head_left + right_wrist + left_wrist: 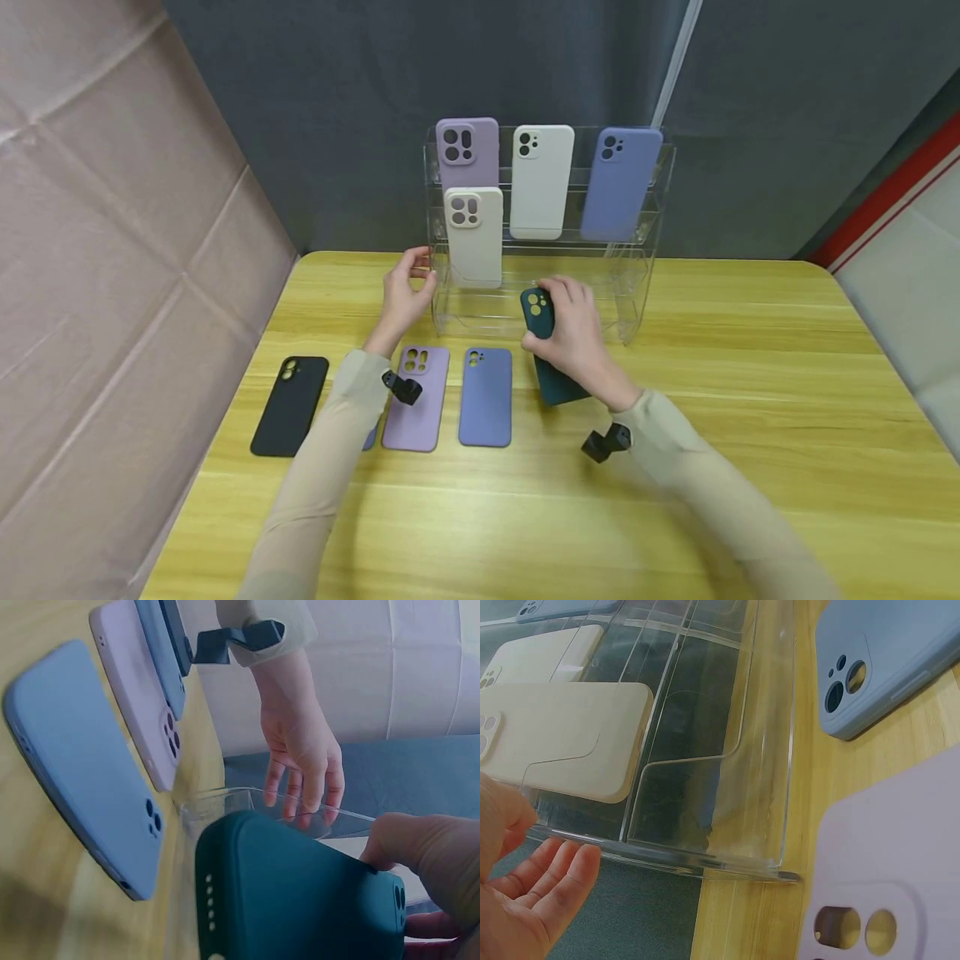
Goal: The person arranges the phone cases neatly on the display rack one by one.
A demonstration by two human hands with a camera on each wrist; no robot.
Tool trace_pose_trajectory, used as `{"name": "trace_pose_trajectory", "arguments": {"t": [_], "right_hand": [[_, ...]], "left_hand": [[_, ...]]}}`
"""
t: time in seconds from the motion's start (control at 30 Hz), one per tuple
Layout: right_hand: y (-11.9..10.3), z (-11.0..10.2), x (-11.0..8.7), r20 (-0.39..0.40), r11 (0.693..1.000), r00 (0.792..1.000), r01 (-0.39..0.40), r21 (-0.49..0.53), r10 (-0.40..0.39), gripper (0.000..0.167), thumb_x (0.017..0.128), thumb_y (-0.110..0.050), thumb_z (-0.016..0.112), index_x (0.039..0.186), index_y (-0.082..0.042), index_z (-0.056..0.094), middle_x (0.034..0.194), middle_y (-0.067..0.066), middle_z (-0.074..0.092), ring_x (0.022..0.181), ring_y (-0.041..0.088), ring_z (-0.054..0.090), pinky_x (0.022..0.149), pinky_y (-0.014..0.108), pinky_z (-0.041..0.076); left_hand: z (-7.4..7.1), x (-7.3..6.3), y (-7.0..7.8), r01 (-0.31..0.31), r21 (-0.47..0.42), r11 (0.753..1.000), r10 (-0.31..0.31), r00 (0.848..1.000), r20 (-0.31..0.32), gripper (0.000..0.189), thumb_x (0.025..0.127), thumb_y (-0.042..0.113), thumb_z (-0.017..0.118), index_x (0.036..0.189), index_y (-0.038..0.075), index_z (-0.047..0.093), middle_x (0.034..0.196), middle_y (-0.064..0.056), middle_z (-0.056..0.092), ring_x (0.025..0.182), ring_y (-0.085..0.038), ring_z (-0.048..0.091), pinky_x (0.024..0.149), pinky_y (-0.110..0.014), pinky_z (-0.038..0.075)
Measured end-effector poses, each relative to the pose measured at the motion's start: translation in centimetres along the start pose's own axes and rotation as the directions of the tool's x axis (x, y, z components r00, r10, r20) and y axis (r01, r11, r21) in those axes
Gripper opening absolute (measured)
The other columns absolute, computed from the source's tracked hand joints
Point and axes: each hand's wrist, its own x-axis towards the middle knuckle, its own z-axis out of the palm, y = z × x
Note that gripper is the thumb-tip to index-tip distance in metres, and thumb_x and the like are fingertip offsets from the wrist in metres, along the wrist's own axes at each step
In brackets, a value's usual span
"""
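Note:
My right hand (576, 333) grips a dark green phone case (557, 385) by its upper part, thumb on one long edge and fingers on the other. The case is tilted in front of a clear acrylic tiered rack (480, 323), its camera holes at the top. In the right wrist view the green case (300, 889) fills the lower middle. My left hand (405, 292) is at the rack's left side, fingers loosely bent; the left wrist view has its fingertips (585, 862) by the side panel's edge. A cream case (476, 250) stands on the rack close to that hand.
Above on the rack stand a purple case (468, 167), a white case (542, 187) and a blue-violet case (621, 187). On the wooden table lie a black case (291, 408), a lilac case (416, 417), a blue case (485, 398) and another partly under the left forearm.

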Motion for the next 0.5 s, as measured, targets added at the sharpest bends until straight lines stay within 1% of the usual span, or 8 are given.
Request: {"name": "trace_pose_trajectory", "arguments": {"t": [0.2,0.43,0.5], "right_hand": [[-0.2,-0.6,2.0,-0.052,0.999,0.997,0.051,0.010,-0.050,0.061,0.070,-0.012,0.070,0.125,0.006,0.050,0.125,0.024,0.046,0.113,0.040,0.036,0.089,0.053,0.033],[-0.6,-1.4,4.8,-0.122,0.998,0.990,0.069,-0.016,-0.070,0.062,0.071,-0.014,0.070,0.127,0.003,0.049,0.127,0.022,0.045,0.117,0.040,0.034,0.084,0.055,0.035],[-0.8,-1.6,5.6,-0.150,0.997,0.986,0.073,-0.023,-0.076,0.062,0.071,-0.016,0.069,0.127,0.003,0.049,0.128,0.021,0.044,0.118,0.039,0.033,0.083,0.055,0.036]], "left_hand": [[0.0,0.0,0.0,0.005,0.003,1.000,-0.005,1.000,0.004,0.034,0.087,-0.002,0.056,0.121,-0.005,0.054,0.108,-0.023,0.061,0.091,-0.034,0.062,0.077,-0.044,0.052],[0.0,0.0,-0.1,-0.007,-0.020,1.000,0.007,1.000,0.001,0.033,0.087,-0.003,0.056,0.120,-0.006,0.053,0.107,-0.024,0.061,0.090,-0.036,0.062,0.078,-0.048,0.051],[0.0,0.0,-0.1,-0.009,-0.021,1.000,0.009,1.000,0.002,0.033,0.087,-0.003,0.056,0.120,-0.006,0.053,0.107,-0.024,0.061,0.091,-0.036,0.062,0.079,-0.047,0.051]]}}
